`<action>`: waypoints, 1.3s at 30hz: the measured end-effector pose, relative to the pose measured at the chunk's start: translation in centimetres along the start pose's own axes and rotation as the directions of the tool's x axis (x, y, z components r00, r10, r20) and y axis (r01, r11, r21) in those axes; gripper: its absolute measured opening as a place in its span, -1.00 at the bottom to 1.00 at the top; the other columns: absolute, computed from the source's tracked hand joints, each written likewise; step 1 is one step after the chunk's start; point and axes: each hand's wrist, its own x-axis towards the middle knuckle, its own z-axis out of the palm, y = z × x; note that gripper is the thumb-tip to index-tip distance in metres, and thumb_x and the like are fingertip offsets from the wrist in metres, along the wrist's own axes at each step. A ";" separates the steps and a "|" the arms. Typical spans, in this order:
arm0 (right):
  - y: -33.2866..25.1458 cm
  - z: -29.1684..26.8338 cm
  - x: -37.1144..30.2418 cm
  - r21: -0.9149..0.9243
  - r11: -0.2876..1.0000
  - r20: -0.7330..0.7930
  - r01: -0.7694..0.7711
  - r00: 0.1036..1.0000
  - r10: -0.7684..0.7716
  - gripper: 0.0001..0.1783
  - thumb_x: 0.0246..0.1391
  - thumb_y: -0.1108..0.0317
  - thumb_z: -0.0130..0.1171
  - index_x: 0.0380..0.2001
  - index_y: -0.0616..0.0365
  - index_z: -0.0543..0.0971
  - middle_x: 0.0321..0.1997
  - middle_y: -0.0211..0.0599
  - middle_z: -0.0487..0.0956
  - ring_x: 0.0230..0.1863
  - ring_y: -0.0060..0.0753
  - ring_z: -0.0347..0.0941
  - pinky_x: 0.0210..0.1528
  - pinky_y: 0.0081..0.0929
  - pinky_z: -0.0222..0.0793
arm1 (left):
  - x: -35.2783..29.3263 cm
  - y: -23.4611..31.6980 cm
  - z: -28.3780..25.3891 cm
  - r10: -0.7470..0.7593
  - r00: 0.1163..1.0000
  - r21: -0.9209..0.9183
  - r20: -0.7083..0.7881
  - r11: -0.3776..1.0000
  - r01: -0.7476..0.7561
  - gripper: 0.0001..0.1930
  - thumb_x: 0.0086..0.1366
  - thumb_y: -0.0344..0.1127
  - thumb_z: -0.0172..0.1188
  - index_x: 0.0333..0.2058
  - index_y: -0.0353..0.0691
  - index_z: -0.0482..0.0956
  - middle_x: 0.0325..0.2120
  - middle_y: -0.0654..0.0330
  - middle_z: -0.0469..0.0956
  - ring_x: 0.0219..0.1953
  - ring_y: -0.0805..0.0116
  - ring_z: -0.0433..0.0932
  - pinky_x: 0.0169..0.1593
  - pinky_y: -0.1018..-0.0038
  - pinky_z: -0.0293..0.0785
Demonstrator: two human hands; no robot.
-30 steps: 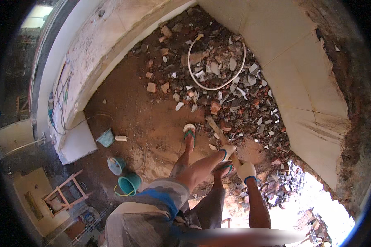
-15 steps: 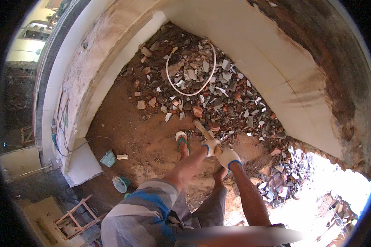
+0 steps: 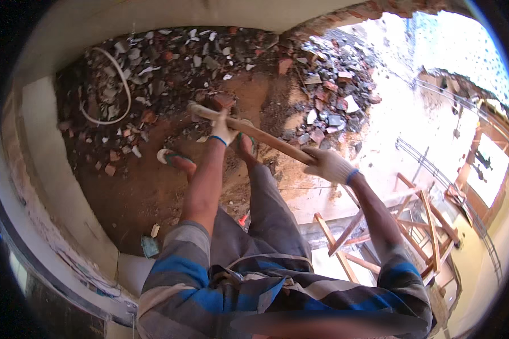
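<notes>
A long wooden handle (image 3: 274, 143) slants across in front of me, its far end at the upper left. My left hand (image 3: 224, 130), in a pale work glove with a blue cuff, is closed around it near that far end. My right hand (image 3: 329, 165), gloved the same way, grips the opposite end at the right. Any tool head is not clearly visible. A reddish brick piece (image 3: 223, 100) shows just past the handle's far part; whether they touch I cannot tell. Below are my sandalled feet on brown soil.
Broken tile and brick rubble (image 3: 195, 59) covers the floor along the wall, with a white hose (image 3: 128, 93) looped over it. Another rubble heap (image 3: 331, 101) lies by the bright opening. Wooden frames (image 3: 418, 226) stand at my right, near a metal rebar lattice (image 3: 449, 186).
My view has swung to the right. My hands, close together before, are now far apart on the handle, the right one out to the right.
</notes>
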 end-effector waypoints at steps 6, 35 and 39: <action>12.4 -3.0 -17.0 -0.261 0.788 -0.210 -0.558 0.829 0.518 -0.38 0.15 0.20 0.42 0.30 -0.15 0.61 0.06 0.04 0.74 0.07 0.15 0.70 0.08 -0.02 0.61 | -3.5 -19.6 14.1 -0.390 0.901 0.168 0.191 0.917 0.361 -0.78 0.46 -0.15 0.28 -0.13 -0.17 0.58 -0.21 0.04 0.63 -0.07 0.05 0.65 0.06 0.02 0.65; -45.6 44.4 35.2 -0.243 0.796 0.709 0.554 0.662 -0.244 -0.28 0.34 -0.13 0.20 0.28 0.29 0.59 0.09 0.19 0.71 0.13 0.18 0.65 0.15 0.02 0.52 | -14.6 30.2 -56.1 0.316 0.616 -0.141 -0.722 0.804 -0.578 -0.57 0.54 0.03 0.23 -0.07 -0.31 0.64 -0.33 0.08 0.65 -0.41 0.26 0.57 -0.32 0.21 0.55; -53.5 52.9 38.7 -0.283 0.805 0.791 0.522 0.601 -0.112 -0.27 0.35 -0.06 0.17 0.36 0.31 0.54 0.30 0.18 0.63 0.25 0.16 0.61 0.24 -0.02 0.54 | -16.5 35.4 -65.6 0.277 0.703 -0.385 -0.655 0.677 -0.627 -0.66 0.52 -0.03 0.31 -0.07 -0.24 0.63 -0.36 0.18 0.60 -0.43 0.31 0.52 -0.32 0.27 0.56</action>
